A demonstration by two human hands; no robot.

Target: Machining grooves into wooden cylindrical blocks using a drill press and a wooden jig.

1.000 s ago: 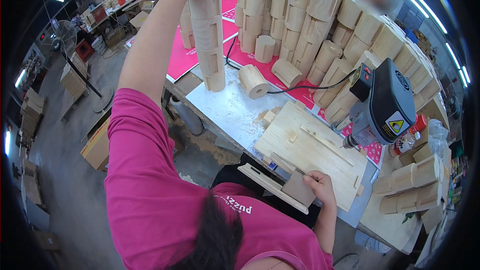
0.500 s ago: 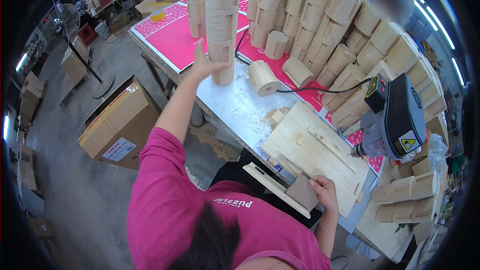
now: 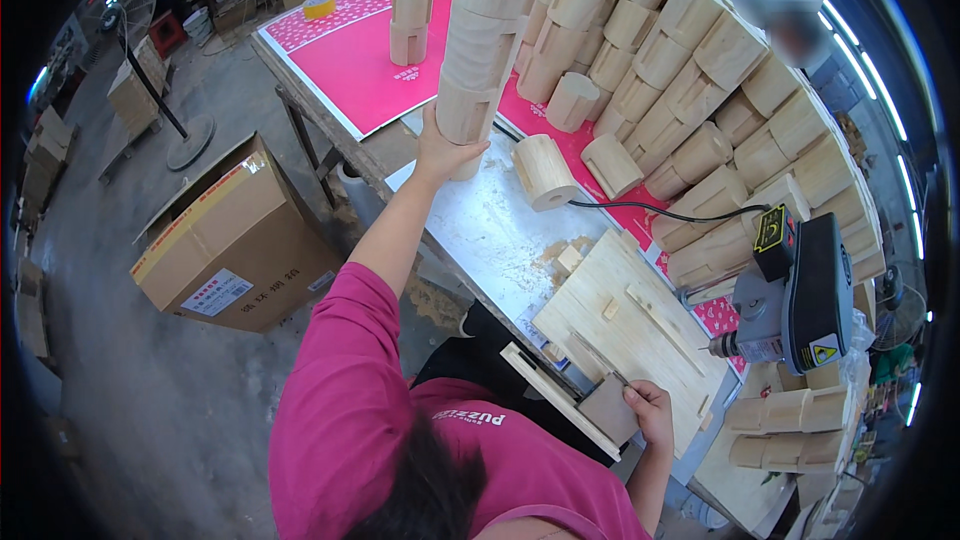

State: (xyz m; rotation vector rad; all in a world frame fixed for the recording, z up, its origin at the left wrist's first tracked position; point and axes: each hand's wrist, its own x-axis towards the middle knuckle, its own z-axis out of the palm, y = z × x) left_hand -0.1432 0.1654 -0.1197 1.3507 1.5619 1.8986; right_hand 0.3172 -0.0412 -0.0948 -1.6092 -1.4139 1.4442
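From the head camera, my left hand (image 3: 440, 145) is stretched far out and cupped under the foot of a tall stack of wooden blocks (image 3: 485, 35), fingers wrapped round the lowest piece, which sits just above the metal-topped table (image 3: 480, 230). The blocks look like pale raw wood, rounded with a notch cut in each: stiff, dry, not slippery, and I'd judge the column fairly heavy and tippy, since only loose stacking joins the pieces. Gripping low and keeping it plumb seems the safest hold; the top runs out of view, so I can't tell its full height.

My right hand (image 3: 652, 410) is close to my body, fingers curled over a small flat wooden board (image 3: 608, 408) at the near edge of a plywood jig (image 3: 630, 325).

The tabletop carries sawdust, a loose block (image 3: 545, 170), a pink sheet (image 3: 365, 60) and a bench drill (image 3: 800, 290), with a wall of stacked blocks (image 3: 700, 60) behind. On the concrete floor stands a cardboard box (image 3: 235, 235) and a fan stand (image 3: 165, 110).
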